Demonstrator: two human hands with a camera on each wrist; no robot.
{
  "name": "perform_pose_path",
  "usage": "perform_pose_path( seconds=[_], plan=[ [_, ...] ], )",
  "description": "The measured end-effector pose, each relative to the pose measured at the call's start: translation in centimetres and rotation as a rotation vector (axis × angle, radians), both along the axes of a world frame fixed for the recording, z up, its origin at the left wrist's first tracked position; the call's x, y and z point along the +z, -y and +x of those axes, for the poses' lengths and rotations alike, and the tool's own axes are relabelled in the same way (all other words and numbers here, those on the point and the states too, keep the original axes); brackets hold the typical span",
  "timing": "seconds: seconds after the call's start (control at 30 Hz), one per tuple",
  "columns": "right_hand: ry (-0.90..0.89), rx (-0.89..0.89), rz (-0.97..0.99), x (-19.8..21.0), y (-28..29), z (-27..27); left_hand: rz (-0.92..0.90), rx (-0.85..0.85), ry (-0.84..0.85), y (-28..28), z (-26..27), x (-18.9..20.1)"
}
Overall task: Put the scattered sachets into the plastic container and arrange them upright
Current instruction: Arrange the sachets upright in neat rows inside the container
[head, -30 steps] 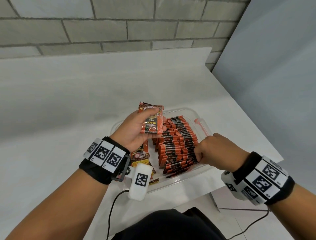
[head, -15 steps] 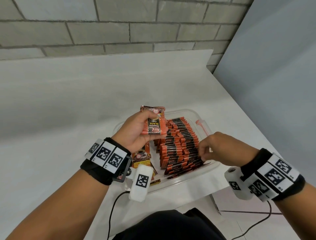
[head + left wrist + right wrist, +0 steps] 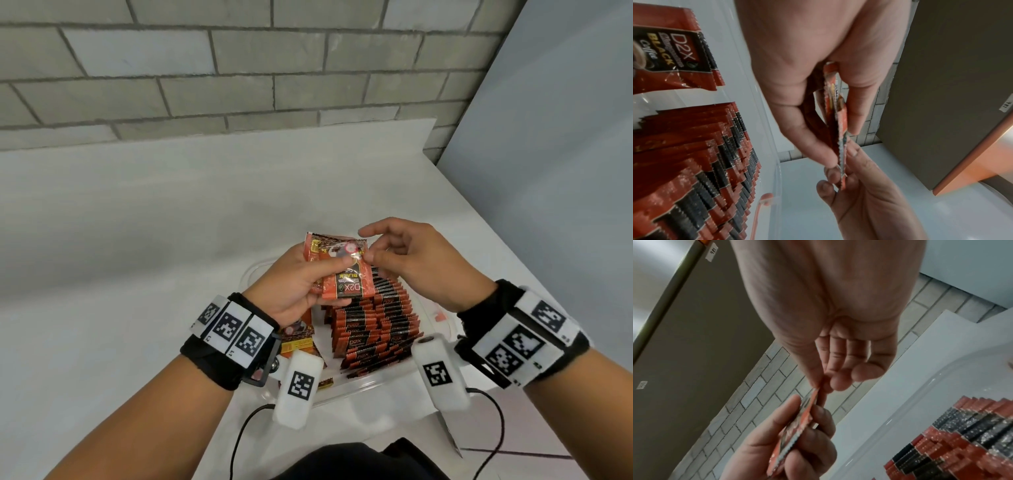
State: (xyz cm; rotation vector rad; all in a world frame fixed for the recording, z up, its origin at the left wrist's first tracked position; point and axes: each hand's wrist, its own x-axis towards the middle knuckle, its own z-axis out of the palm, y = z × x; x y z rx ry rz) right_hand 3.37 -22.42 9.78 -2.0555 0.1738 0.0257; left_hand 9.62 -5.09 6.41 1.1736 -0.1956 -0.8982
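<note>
Head view looks down from above; both wrist views look close along the fingers, sharing the sachets (image 3: 344,274).

My left hand (image 3: 294,284) grips a small stack of sachets (image 3: 346,274); my right hand (image 3: 411,263) pinches its top corner.

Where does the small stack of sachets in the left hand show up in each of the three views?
Head: held stack, centre, above the container.
Left wrist: centre, seen edge-on between left fingers and thumb.
Right wrist: lower centre, edge-on, its top corner pinched by the right hand.
Shared landmark: the upright row of sachets in the container.
</note>
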Motion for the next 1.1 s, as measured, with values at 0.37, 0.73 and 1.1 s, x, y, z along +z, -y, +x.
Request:
perform_pose_path(
  seconds=[0.37,0.73,1.1],
  plan=[
    [0.001,-0.124,0.234,-0.4,-1.0,0.4,-0.102,0.081,0.019,-0.1,0.1,-0.3],
    [-0.028,-0.258,0.515,-0.8,1.9,-2.3,-0.168,0.178,-0.086,0.4,0.7,-0.3],
    [-0.198,0.358,-0.279,-2.4,1.2,-5.5,-0.101,0.204,-0.104,-0.1,1.3,-0.8]
  ],
)
